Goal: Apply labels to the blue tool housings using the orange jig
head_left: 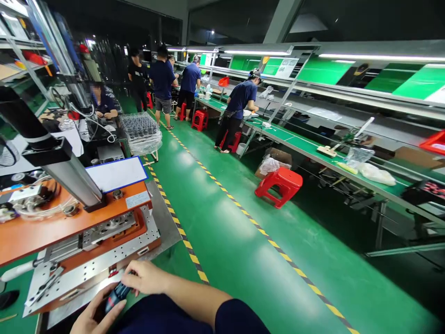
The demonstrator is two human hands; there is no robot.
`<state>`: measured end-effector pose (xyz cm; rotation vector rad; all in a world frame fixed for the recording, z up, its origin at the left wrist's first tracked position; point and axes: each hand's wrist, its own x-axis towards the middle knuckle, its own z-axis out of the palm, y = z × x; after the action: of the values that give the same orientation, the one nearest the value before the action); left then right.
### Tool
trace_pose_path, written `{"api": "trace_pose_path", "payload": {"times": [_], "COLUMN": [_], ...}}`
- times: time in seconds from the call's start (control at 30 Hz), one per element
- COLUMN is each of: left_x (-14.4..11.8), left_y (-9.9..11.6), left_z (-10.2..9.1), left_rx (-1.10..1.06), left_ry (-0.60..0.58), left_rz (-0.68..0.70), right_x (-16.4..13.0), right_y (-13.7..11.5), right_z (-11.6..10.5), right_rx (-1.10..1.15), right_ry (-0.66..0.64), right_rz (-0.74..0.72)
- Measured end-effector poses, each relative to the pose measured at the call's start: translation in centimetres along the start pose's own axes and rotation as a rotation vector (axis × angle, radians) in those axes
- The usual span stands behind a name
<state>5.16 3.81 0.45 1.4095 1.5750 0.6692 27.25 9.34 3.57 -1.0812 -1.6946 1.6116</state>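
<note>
Dark blue-red tool [116,294] sits low at the bench edge, just before the orange press fixture [79,222]. I hold it two-handed — left hand [92,317] cupped beneath, right hand [148,277] closed over its top end.

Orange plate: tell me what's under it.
Under the orange plate sits a metal fixture on a drilled steel base. The plate hides whatever lies further back.
</note>
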Motion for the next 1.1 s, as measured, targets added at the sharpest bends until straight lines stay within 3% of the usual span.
{"api": "trace_pose_path", "payload": {"times": [0.2, 0.33, 0.5, 0.8, 1.1], "left_x": [-0.9, -1.4, -2.0, -2.7, -3.9], "left_y": [2.2, 4.3, 5.5, 5.9, 5.2], "left_z": [1.8, 3.2, 4.7, 6.4, 6.9], "left_rx": [0.078, 0.044, 0.012, -0.028, -0.060], "left_ry": [0.024, 0.028, 0.084, 0.140, 0.163], "left_rz": [0.034, 0.023, -0.025, -0.045, -0.111], "right_x": [0.0, -0.1, -0.3, -0.6, -0.9], "right_y": [2.6, 4.1, 4.7, 4.7, 4.6], "right_z": [-0.2, -0.7, -1.6, -2.4, -1.7], "right_rx": [0.112, 0.175, 0.221, 0.424, 0.614], "right_ry": [-0.040, -0.075, -0.112, -0.148, -0.190], "right_rz": [0.153, 0.168, 0.191, 0.312, 0.433]}}
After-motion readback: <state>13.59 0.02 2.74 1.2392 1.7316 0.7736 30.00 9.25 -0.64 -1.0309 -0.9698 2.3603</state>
